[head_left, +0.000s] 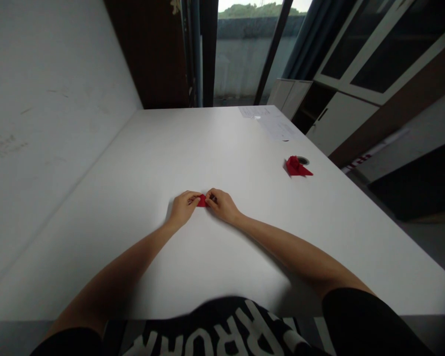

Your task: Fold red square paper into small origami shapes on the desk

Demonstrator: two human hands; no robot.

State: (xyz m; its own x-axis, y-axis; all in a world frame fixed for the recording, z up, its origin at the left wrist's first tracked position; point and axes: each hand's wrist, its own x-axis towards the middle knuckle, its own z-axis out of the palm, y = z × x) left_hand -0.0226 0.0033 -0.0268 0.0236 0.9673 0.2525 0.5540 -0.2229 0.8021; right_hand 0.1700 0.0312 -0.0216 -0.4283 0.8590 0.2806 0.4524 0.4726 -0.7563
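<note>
A small piece of red folded paper (202, 200) lies on the white table (215, 148) in front of me. My left hand (182, 207) pinches its left side and my right hand (222, 205) pinches its right side; the fingers of both cover most of it. A second red folded paper figure (296, 166) rests alone on the table to the far right, well away from both hands.
White paper sheets (270, 121) lie at the table's far right corner. A round cable hole (303, 160) sits just behind the second red figure. A white wall runs along the table's left side. Cabinets (337, 118) stand to the right.
</note>
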